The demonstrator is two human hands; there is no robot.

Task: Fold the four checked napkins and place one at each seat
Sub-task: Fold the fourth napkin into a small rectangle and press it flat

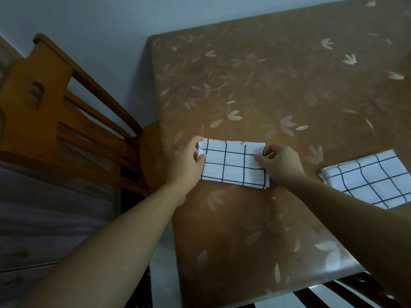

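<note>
Head view gives me the folded napkin (233, 163) lying flat on the surface (255, 85), close to the edge that faces the wooden chair (44, 103), in front of the chair's seat. It is a long rectangle, white with dark checks. The left grip (185, 161) pinches the short end nearest to the chair, thumb on top. The right grip (282, 164) pinches the short end away from the chair between thumb and fingertips. Both grips are therefore closed on the cloth, one at each end.

A second napkin (367, 176) lies on the same surface further from the chair, apart from the first one. It is also folded, but larger.

I judge this cloth to be very light and soft, with no stiffness of its own. If I lift it by one corner, I expect the layers to hang and open. The better hold is at the two short ends, pinching all layers together, or from the long folded side. The surface cover looks glossy, so the napkin may slide when I press or pull it sideways. I would press straight down to flatten it. It is not fragile, so a firm pinch will do no harm. The risk is only a crooked fold.
</note>
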